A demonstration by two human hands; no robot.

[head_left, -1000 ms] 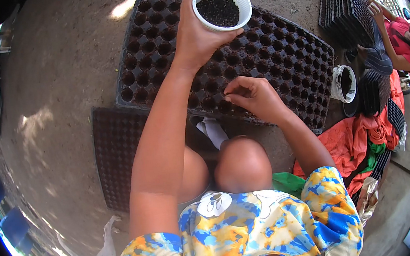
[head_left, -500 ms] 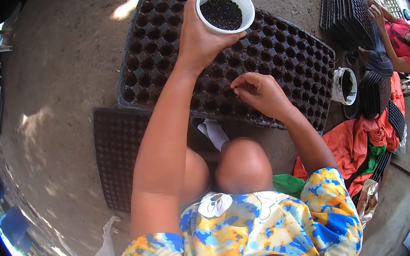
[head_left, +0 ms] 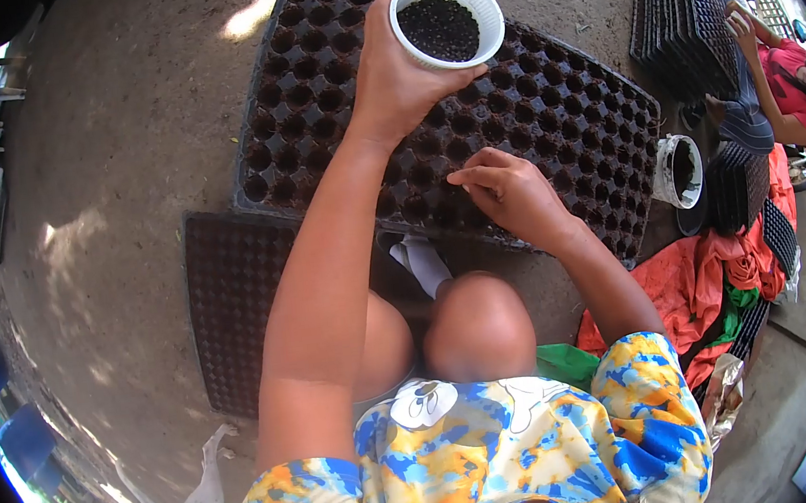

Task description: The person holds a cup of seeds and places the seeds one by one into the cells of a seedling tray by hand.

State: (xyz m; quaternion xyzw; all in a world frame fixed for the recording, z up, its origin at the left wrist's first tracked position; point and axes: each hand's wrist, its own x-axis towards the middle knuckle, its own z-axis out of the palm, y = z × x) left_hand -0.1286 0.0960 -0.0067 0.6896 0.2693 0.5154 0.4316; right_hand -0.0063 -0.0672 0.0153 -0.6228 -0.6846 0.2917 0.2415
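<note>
My left hand is wrapped round a white plastic cup, held over the far part of a seedling tray. Small dark seeds cover the inside of the cup. The black seedling tray has rows of round cells, with brown soil visible in them. Lower and to the right, my right hand hovers just over the near cells, thumb and forefinger pinched together. Whatever lies between those fingertips is too small to make out.
A second black tray lies on the ground at left. Tall stacked trays stand at upper right, near a seated person in a red top. A white bucket and orange cloth are to the right.
My right hand has shifted slightly left, its fingers turning and straightening toward a cell. My left hand and the cup have hardly moved.
</note>
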